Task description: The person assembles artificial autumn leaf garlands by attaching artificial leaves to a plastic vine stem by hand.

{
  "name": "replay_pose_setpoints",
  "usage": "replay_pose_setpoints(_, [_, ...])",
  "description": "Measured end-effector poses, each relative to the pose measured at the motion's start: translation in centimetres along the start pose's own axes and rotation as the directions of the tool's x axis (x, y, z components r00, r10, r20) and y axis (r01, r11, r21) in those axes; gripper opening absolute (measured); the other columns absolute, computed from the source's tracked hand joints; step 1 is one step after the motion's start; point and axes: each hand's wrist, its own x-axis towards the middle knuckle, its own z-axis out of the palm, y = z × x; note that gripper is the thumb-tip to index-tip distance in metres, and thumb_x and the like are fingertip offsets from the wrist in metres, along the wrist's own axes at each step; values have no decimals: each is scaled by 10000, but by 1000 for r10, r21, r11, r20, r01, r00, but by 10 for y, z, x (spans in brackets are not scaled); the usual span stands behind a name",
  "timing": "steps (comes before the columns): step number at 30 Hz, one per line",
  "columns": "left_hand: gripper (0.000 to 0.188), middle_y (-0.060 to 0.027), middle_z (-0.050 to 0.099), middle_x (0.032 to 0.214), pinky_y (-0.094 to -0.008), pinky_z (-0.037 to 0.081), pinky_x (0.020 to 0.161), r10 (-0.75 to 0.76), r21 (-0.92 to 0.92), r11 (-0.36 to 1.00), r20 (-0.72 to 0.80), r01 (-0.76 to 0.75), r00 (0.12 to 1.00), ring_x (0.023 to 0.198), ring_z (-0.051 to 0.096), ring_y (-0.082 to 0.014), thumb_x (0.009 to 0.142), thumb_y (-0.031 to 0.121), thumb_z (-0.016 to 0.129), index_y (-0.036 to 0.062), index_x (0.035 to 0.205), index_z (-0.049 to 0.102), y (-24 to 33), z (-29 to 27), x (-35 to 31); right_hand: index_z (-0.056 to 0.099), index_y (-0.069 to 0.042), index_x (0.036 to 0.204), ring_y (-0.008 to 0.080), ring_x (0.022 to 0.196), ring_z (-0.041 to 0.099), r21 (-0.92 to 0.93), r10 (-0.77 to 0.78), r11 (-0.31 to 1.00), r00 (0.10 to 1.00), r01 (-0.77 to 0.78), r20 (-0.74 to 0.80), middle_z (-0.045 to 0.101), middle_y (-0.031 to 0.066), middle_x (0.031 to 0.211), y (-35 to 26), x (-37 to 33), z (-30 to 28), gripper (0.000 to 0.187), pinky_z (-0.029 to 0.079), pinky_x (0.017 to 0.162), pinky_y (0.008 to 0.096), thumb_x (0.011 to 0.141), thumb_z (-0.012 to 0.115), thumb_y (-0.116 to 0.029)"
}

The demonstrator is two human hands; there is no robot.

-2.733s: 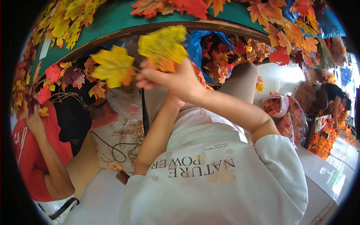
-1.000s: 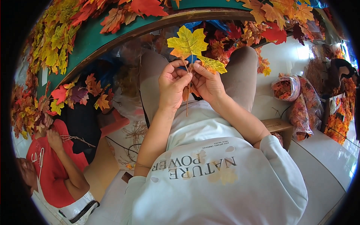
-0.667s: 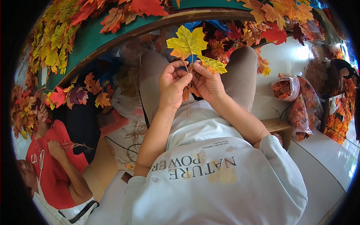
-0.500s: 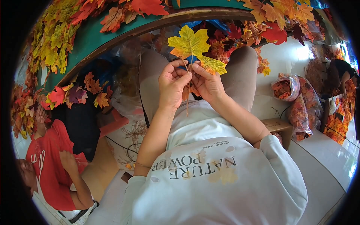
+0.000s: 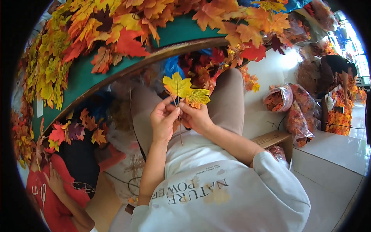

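Above my lap, both hands work close together on a thin brown stem with artificial maple leaves. Between thumb and fingers, my left hand (image 5: 165,120) pinches the brown stem (image 5: 181,135), whose lower end hangs down below the hands. My right hand (image 5: 197,118) is closed beside it, its fingertips on the base of a yellow-green maple leaf (image 5: 198,96) with an orange edge. A plain yellow maple leaf (image 5: 177,85) stands upright above the fingertips. The exact joint between stem and leaves is hidden by my fingers.
Ahead is a green table (image 5: 87,79) with a wooden edge, heaped with orange, red and yellow leaves (image 5: 247,33). At left sits a co-worker in a red shirt (image 5: 58,174). Filled clear bags (image 5: 299,123) and a cardboard box (image 5: 276,140) stand at right.
The whole view has shifted, so my hands appear lower and further left and more of the table shows. My grip looks the same. Thin twigs now show by the co-worker's hand.
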Motion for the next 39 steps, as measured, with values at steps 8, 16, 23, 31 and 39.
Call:
replay_pose_setpoints(8, [383,0,593,748,-173,445,632,-46,-8,999,76,46,996,638,525,-44,773,-86,603,-24,1148,558,4,-5,1,540,-62,980,112,678,582,-12,-5,1000,990,7,144,576,15,806,-3,-4,-8,175,451,485,232,834,636,-78])
replay_pose_setpoints(16, [458,-18,599,748,-194,453,587,-124,-55,991,33,125,992,626,546,-69,743,-99,639,33,1174,556,-16,-17,3,557,-42,989,109,817,573,-417,-111,878,948,234,298,593,12,892,-19,6,-24,189,488,749,262,821,643,-52])
replay_pose_setpoints(23, [576,-13,564,751,-203,463,606,-53,175,983,-28,57,998,654,549,-69,713,-141,623,50,1241,498,-17,-14,0,573,-33,985,112,838,585,-538,-68,808,944,243,323,614,23,929,-17,4,-30,198,486,767,271,809,659,-67])
replay_pose_setpoints(31, [279,-43,597,830,-239,478,738,-134,-114,985,-32,130,990,758,585,-117,875,78,567,10,1145,549,-2,-13,2,597,-16,994,121,842,597,-716,-160,471,847,516,506,645,47,919,-23,21,-28,222,478,762,277,794,670,-80])
replay_pose_setpoints(39, [99,-40,574,792,-262,497,626,-209,-440,887,-116,139,971,717,587,-141,884,129,562,51,944,552,-6,-44,5,648,-36,907,276,695,610,-558,-246,-484,507,674,826,632,136,807,-163,12,83,166,494,618,355,743,625,-22])
